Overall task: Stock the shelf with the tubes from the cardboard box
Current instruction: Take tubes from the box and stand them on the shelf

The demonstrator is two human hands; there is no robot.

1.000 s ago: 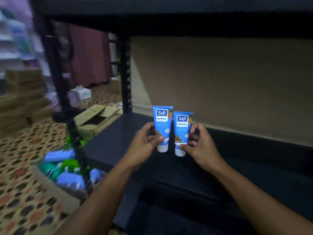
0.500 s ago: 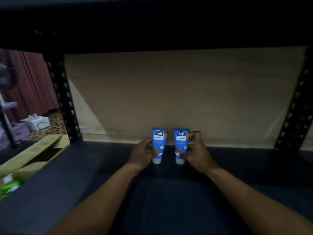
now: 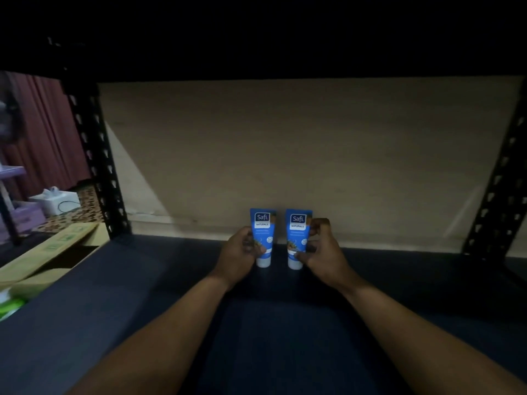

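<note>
At the far left, beyond the shelving, a dark red curtain (image 3: 48, 132) hangs behind a patterned floor, and a white box (image 3: 55, 199) with a cable sits on that floor. Nearer to me, at the left edge, I can see the open flaps of the cardboard box (image 3: 48, 252), with something green (image 3: 10, 306) just below it; I cannot tell what is inside. A black slotted upright (image 3: 94, 155) marks the left corner of the rack.

The dark shelf (image 3: 119, 295) spreads out in front of me, with a plain beige wall (image 3: 285, 143) behind it. My left forearm reaches in from the bottom, and my left hand (image 3: 238, 256) is closed around the left tube (image 3: 263, 229), fingers curled on its left side and thumb at the front. That tube is blue with a white cap pointing down and stands upright on the shelf, near the back edge.

Just beside it, with a narrow gap between them, stands the right tube (image 3: 298, 232), the same blue design, also cap down and upright. My right hand (image 3: 322, 252) grips it from the right, fingertips at its upper edge and thumb near the cap. Both labels face me.

Further right the shelf is in deep shadow, and a second black slotted upright (image 3: 502, 178) rises at the right corner. The underside of the shelf above is black across the top.
</note>
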